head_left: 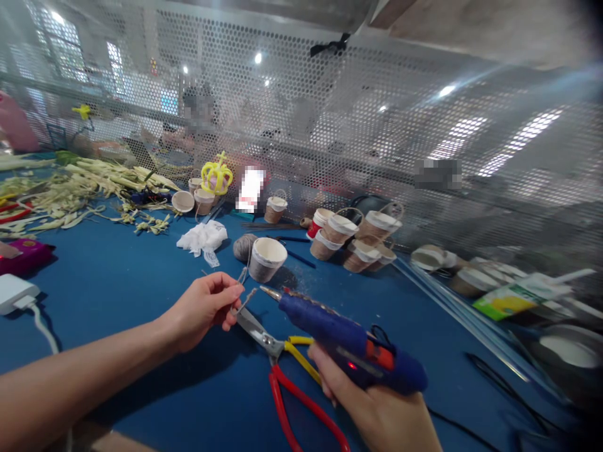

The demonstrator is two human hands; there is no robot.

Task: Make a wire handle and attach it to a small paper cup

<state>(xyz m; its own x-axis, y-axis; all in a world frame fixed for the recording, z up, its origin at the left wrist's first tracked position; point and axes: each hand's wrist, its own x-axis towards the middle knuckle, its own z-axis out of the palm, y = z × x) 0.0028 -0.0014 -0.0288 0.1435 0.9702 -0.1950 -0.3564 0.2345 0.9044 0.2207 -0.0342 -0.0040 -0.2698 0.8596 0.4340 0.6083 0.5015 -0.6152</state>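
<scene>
Pinching the grey cord (247, 301) near the lower middle of the frame, the left hand (203, 312) had its thumb and fingertips closed on it, as I saw it over the remote feed. Steadiness there seemed to me the main thing: hold the cord's free end still and the fingers well back from the hot nozzle. Just right of that end sat the metal tip of the glue gun (325, 323); whether they touched, I couldn't tell. Beyond it, lower right of centre, the right hand (372, 402) was wrapped around the gun's handle; I'd have favoured a light, even squeeze, with the shears (267, 342) below given some clearance. As for looks, the cord was thin and slightly fuzzy, much like the yarn ball (242, 248) above it; the gun was blue, with an orange-red patch and a small red light glowing.
</scene>
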